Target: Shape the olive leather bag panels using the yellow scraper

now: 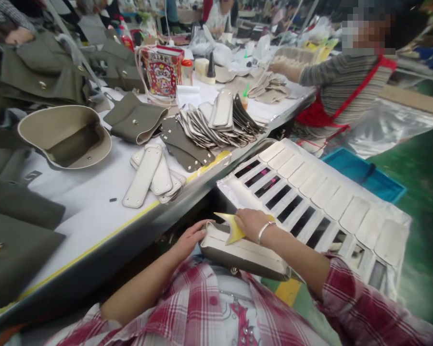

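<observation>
Close to my body is a dark olive bag with a cream panel facing up and a small metal stud on its front. At its left end, my left hand grips the corner, fingers along the edge. My right hand, with a bracelet at the wrist, is closed on a thin yellow curved piece. That piece lies over the cream panel; its exact kind does not show. On the table ahead are stacked pale straps with rounded ends.
The white table carries an open olive bag, a pile of pale and olive pieces, and a red patterned box. At right stands a rack of cream flaps near a blue tray. A co-worker sits beyond.
</observation>
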`<state>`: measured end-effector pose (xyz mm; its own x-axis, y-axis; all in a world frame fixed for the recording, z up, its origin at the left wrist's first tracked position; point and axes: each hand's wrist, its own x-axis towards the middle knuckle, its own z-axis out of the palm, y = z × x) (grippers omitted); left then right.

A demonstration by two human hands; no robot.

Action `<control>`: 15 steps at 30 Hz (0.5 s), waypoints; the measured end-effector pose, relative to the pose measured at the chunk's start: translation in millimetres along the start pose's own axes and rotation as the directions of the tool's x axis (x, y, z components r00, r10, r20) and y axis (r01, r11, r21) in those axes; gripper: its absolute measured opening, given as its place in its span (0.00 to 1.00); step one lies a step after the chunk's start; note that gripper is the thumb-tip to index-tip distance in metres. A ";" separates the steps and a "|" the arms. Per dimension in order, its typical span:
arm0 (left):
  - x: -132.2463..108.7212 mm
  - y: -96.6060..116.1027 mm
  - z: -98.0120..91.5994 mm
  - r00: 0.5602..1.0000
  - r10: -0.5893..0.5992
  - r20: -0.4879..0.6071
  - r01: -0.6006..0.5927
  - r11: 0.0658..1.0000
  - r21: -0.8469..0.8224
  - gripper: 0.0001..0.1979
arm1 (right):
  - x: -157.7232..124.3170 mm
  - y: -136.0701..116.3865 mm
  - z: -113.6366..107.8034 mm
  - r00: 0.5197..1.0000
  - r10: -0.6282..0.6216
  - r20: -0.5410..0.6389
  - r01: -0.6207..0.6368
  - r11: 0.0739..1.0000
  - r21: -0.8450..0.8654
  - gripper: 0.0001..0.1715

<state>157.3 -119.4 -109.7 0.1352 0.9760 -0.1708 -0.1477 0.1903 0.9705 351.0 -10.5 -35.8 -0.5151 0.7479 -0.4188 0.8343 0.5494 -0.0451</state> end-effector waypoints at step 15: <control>4.1 -15.1 4.3 0.996 -0.059 -0.070 0.037 0.961 -0.276 0.29 | 98.3 -53.8 -8.5 0.574 -0.779 -0.252 0.758 0.622 -0.197 0.29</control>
<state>164.3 -118.7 -124.3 0.0746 0.9681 -0.2390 -0.4069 0.2484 0.8790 253.8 36.6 -66.8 -0.9952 0.0949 0.0235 0.0897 0.9818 -0.1672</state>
